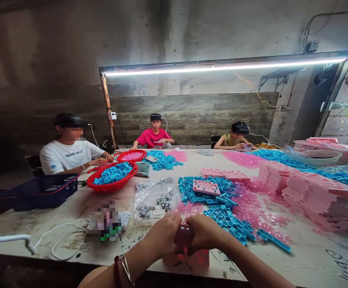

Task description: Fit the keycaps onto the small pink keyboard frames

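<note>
Near the front edge of the table, my left hand [165, 235] and my right hand [203, 232] meet with fingers curled round a dark red, see-through piece [184, 237]. What kind of thing it is cannot be made out, and the fingers cover its sides. Just below my hands stands a pink block or stack [202, 259], partly hidden by them. Beyond my right hand lie loose blue plastic strips [226, 220]. A clear plastic bag [155, 200] holding small metallic-looking parts lies past my left hand.
Pink slotted panels [320, 192] are stacked at right. Clear pink bits [258, 208] are scattered beside the blue strips. Red baskets [128, 180] and a dark blue basket [41, 196] stand at left. A white cable [59, 236] crosses the left front. Three co-workers sit around the table.
</note>
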A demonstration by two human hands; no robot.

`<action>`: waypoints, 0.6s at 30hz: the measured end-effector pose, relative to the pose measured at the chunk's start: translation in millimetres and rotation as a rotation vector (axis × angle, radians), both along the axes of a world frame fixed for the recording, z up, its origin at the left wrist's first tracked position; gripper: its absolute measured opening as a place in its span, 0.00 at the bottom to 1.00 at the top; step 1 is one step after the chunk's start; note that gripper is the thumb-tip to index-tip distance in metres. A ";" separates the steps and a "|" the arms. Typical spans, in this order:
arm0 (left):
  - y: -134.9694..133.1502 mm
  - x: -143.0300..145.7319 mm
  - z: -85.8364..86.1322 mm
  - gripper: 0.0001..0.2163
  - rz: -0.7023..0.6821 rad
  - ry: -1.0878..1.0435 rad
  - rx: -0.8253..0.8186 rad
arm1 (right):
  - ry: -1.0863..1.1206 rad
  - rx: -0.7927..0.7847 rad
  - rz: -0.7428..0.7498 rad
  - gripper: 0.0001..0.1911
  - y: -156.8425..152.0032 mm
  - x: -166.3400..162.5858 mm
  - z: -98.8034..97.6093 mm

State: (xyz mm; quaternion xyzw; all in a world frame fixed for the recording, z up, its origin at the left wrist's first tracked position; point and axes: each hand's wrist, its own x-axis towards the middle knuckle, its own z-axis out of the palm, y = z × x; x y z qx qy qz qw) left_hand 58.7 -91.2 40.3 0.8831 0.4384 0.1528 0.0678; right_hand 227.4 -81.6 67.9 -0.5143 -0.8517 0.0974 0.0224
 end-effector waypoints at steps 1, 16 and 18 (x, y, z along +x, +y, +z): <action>-0.8 0.2 0.2 0.19 0.001 0.014 0.010 | -0.018 0.026 -0.008 0.22 -2.2 -0.8 -0.8; -3.5 3.2 5.8 0.18 0.055 0.025 0.025 | 0.025 0.146 0.085 0.27 2.1 -2.7 -14.2; -4.1 3.5 4.9 0.15 0.051 0.004 0.039 | 0.016 0.150 0.077 0.25 2.4 -3.3 -14.2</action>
